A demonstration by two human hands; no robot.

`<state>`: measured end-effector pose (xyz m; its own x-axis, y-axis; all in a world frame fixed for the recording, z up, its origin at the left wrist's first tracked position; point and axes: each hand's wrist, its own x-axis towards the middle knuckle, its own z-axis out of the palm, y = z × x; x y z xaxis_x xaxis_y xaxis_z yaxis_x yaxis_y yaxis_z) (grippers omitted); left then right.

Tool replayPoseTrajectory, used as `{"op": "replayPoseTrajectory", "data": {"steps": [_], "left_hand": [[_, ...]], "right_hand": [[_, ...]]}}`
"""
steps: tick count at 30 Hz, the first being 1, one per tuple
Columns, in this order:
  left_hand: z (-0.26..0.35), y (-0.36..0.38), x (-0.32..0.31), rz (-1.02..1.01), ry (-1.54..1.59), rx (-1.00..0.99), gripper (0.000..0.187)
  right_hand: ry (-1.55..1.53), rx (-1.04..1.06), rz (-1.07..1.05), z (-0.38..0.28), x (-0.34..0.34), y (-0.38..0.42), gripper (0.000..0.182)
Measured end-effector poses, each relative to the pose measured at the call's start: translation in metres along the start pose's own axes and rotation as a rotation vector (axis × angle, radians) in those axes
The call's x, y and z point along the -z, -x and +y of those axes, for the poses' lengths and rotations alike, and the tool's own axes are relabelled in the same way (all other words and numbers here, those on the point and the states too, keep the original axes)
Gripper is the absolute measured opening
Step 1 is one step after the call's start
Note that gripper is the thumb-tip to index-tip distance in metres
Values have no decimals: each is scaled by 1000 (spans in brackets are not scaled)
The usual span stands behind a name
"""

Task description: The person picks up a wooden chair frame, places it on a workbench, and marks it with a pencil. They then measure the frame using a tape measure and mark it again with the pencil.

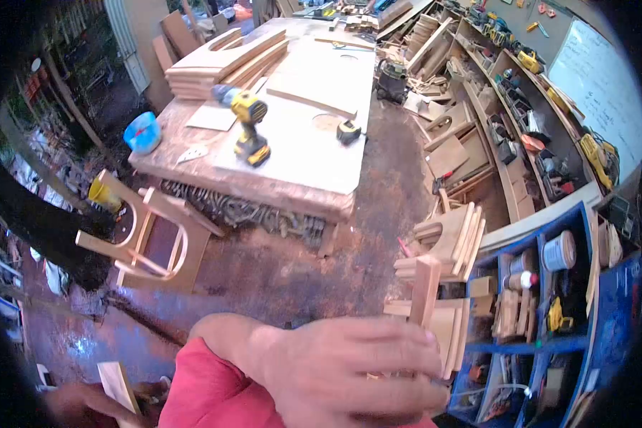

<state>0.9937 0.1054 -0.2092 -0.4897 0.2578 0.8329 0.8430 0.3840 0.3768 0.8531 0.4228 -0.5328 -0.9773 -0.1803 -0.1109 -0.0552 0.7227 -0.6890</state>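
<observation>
My left hand reaches across the bottom middle from a red sleeve, its back towards me and slightly blurred. Its fingers point right and curl downward, with the thumb hidden. A squared wooden strip stands up from behind the fingertips, and the hand appears closed around its lower part. Just beyond the strip are stacked curved wooden panels. My right hand does not show.
A cordless drill, tape measure, blue tub and wooden panels occupy the workbench. A wooden stool frame stands left. Blue shelving is at right. Another wood piece lies against a shaded hand-like shape.
</observation>
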Motion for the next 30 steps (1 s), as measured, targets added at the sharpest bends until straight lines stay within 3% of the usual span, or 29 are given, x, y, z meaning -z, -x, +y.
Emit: {"op": "replayPoseTrajectory", "data": {"steps": [2, 5, 7, 9, 11, 13, 19, 22, 25, 26, 30], "left_hand": [[-60, -25, 15, -71, -42, -173, 65], [-138, -33, -5, 67, 30, 137, 29], [-199, -24, -15, 3, -64, 397, 28], [-269, -15, -51, 271, -325, 623, 34], [-332, -4, -83, 823, 8, 1038, 42], [-376, 7, -81, 966, -80, 1114, 45], [-452, 4, -26, 1284, -415, 1178, 54], [-507, 22, 20, 1306, -573, 1287, 65], [-578, 41, 81, 1310, -702, 1393, 77], [-603, 50, 101, 1323, -737, 1426, 81], [-706, 142, 174, 1153, -1163, 1728, 101]], "right_hand": [[-29, -63, 22, -7, 11, -41, 42], [21, -87, 7, -10, 11, -117, 43], [126, 17, 7, 11, 2, -177, 45], [79, 110, 46, 21, -3, -244, 48], [91, 175, 75, 22, 0, -317, 42], [193, 215, -103, -35, 29, -385, 46], [239, 350, -172, -137, 28, -578, 49], [159, 478, -186, -176, -10, -658, 43], [124, 503, -377, -237, -42, -710, 51], [40, 581, -332, -253, -57, -719, 39], [314, 515, -385, -301, -90, -776, 44]]}}
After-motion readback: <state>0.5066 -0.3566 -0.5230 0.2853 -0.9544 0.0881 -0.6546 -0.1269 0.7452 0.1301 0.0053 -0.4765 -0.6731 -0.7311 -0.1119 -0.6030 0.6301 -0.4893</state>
